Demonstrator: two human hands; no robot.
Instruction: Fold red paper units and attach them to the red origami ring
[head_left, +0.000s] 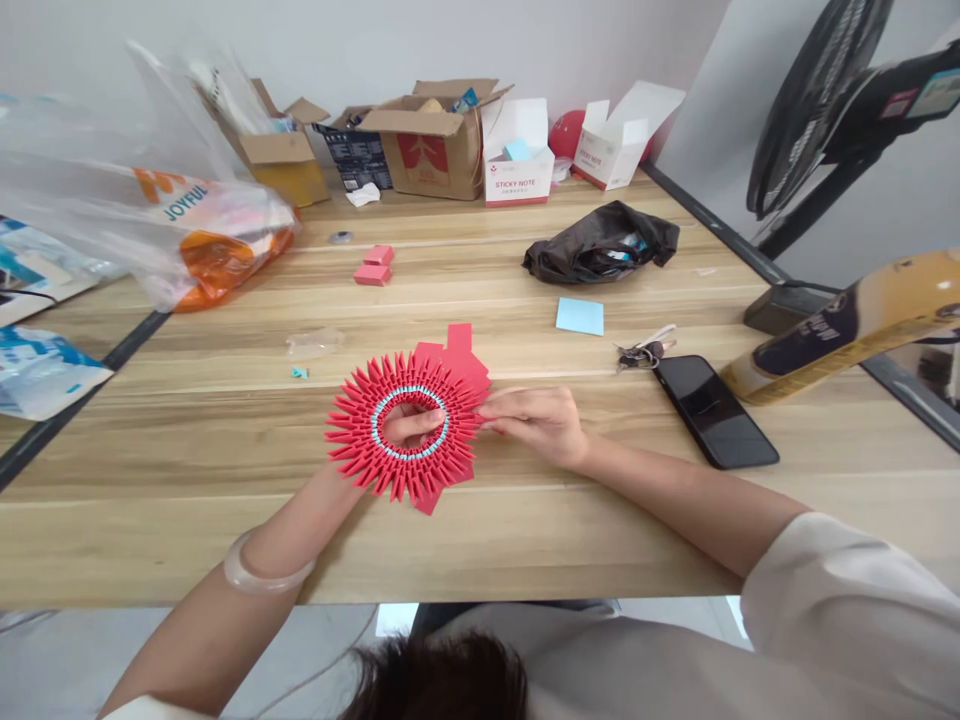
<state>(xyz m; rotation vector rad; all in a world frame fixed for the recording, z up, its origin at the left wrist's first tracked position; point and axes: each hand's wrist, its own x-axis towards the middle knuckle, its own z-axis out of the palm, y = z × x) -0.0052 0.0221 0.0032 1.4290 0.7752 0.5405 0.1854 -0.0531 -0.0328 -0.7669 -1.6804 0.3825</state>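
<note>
Red paper ring [405, 425] of folded modular units, with a pale blue inner band, held just above the desk [187, 440] near its front edge. The left hand [411, 425] comes up from beneath; its fingers show through the central opening and appear curled against the inner band, supporting the ring. The right hand [534, 420] is closed in a pinch at the ring's right rim, fingertips on the red points there. Loose red sheets [457, 350] lie under and behind the ring. To seat a unit well, the supporting hand should brace the band directly opposite the pinch, so that pressure does not spread neighbouring points. To the ring's right lie a phone [712, 410] and keys [641, 352]; behind these, a blue note pad [580, 316] and a black bag [600, 243]. Behind the ring, two pink blocks [373, 265].
</note>
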